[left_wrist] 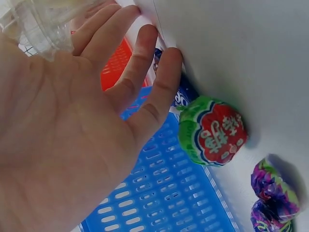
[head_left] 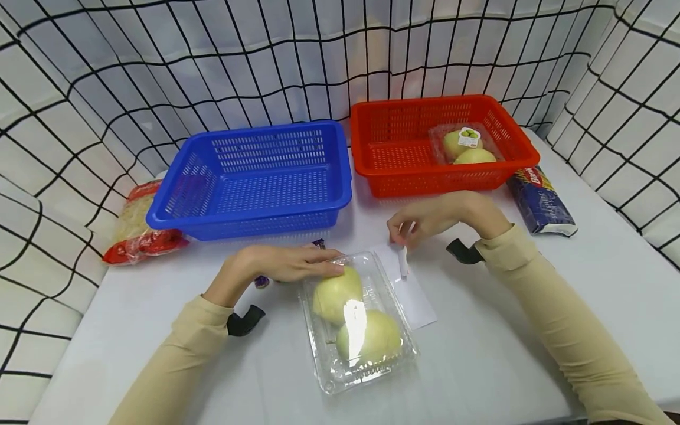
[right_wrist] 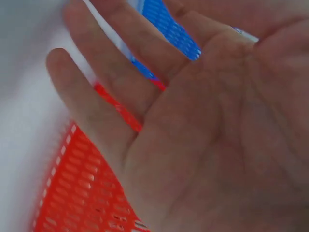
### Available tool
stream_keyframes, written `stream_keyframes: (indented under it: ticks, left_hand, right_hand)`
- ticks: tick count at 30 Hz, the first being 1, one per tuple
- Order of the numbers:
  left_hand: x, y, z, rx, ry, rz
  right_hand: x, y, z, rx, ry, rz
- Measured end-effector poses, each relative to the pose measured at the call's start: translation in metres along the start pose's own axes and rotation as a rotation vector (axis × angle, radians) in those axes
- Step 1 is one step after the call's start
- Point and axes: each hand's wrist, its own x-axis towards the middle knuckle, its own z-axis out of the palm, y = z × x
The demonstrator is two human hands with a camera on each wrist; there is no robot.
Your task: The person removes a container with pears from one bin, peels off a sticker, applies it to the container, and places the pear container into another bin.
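Note:
My left hand (head_left: pixel 289 262) rests on the upper left corner of a clear plastic box (head_left: pixel 337 381). Its thumb lies on the lid and its fingers stretch out past the edge, fairly straight in the left wrist view. Inside the box are two pale yellow-green fruits (head_left: pixel 372 339). To the right of it, my right hand (head_left: pixel 432 218) pinches a small curled white label (head_left: pixel 403 264) between thumb and fingertip, over a white sheet of paper (head_left: pixel 419 310). The right wrist view shows the other fingers loosely extended; the pinch is hidden there.
A blue basket (head_left: pixel 265 221) stands at the back left, a red basket (head_left: pixel 425 186) at the back right holding a labelled fruit box (head_left: pixel 438 141). Wrapped candies (left_wrist: pixel 212 133) lie by my left hand. A red-ended bag (head_left: pixel 140 221) and a dark blue packet (head_left: pixel 542 200) flank the baskets.

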Motion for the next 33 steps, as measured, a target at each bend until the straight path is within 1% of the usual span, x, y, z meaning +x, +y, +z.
stream_keyframes:
  ticks: [3,7,10,14,19,23,25,27,31,33]
  left_hand:
    - [0.0,0.0,0.0,-0.002,-0.004,0.006]
    - [0.0,0.002,-0.001,-0.002,-0.014,-0.007]
    - [0.0,0.004,-0.001,0.002,-0.017,-0.035]
    - [-0.001,0.004,0.0,0.01,-0.02,-0.055]
    - [-0.003,0.004,0.0,0.018,-0.023,-0.042]
    - [-0.003,0.004,0.0,0.008,-0.024,-0.038]
    - [-0.003,0.003,0.0,0.004,-0.026,-0.035]
    - [-0.003,0.002,-0.001,0.0,-0.03,-0.031]
    - [-0.003,0.001,-0.001,-0.002,-0.034,-0.008]
    - [-0.003,0.001,-0.001,-0.007,-0.034,-0.004]
  right_hand:
    - [-0.011,0.002,-0.004,0.041,-0.001,0.024]
    - [-0.022,0.006,-0.008,0.087,-0.011,0.048]
    - [-0.026,0.008,-0.01,0.093,-0.024,0.059]
    - [-0.029,0.009,-0.012,0.087,-0.036,0.061]
    - [-0.032,0.005,-0.013,0.082,-0.047,0.061]
    - [-0.034,-0.005,-0.011,0.065,-0.051,0.05]
    - [-0.035,-0.014,-0.009,0.051,-0.042,0.027]
    - [-0.035,-0.026,-0.006,0.046,-0.027,-0.017]
    - [-0.03,-0.058,0.006,0.044,0.008,-0.173]
    - [-0.025,-0.073,0.014,0.008,0.03,-0.241]
